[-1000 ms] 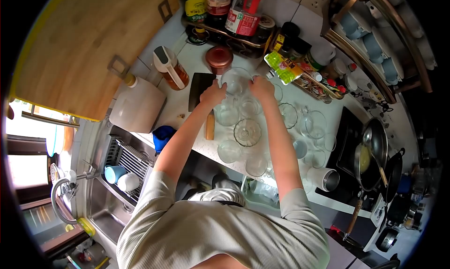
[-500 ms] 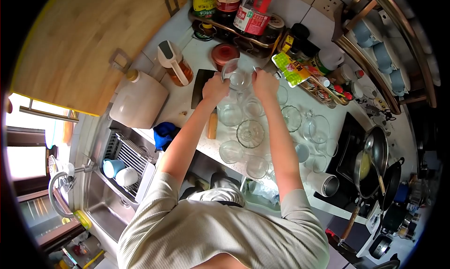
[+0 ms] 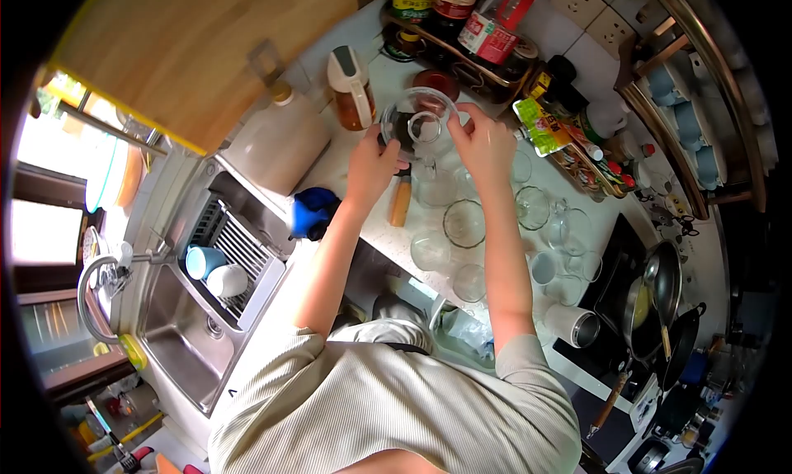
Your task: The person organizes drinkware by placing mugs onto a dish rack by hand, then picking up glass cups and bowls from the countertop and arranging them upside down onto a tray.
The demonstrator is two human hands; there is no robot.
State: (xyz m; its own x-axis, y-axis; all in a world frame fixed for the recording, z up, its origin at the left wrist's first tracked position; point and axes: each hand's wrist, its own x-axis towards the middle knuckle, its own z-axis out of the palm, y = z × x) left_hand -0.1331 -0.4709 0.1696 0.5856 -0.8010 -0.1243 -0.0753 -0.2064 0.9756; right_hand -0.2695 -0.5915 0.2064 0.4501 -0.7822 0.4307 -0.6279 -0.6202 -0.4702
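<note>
Clear glass bowl [image 3: 419, 116] is held at the far side of the counter [image 3: 388, 241], in front of the red-lidded jar [image 3: 437, 81]. Looks raised off the surface; whether the glassware just below is touched can't be told. Bowl is gripped by both hands, one at each side of the rim. Left hand [image 3: 374, 162]: fingers curled in, rim held at its left edge, fingertips partly hidden. Right hand [image 3: 483, 144]: rim pinched between thumb and index finger, narrow gap, palm facing down.

Status, as judged: one piece is in hand and not yet set down. The rest of the glassware is left standing on the counter, untouched by either hand. Nearest the body, a scalloped dish [image 3: 464, 224], a round glass [image 3: 431, 249] and a smaller glass [image 3: 469, 283] are spread between the forearms. Past the right forearm, another scalloped dish [image 3: 533, 207] and a pale cup [image 3: 543, 268] are seen among more clear pieces, edges hard to separate.

Further out: wooden handle [image 3: 400, 202] is seen just below the left hand, blue cloth [image 3: 313, 212] by the sink edge. Blue mug [image 3: 203, 262] and white mug [image 3: 227, 280] are parked on the rack. Steel flask [image 3: 575, 325] is placed beside the hob, wok [image 3: 642, 305] on it.
</note>
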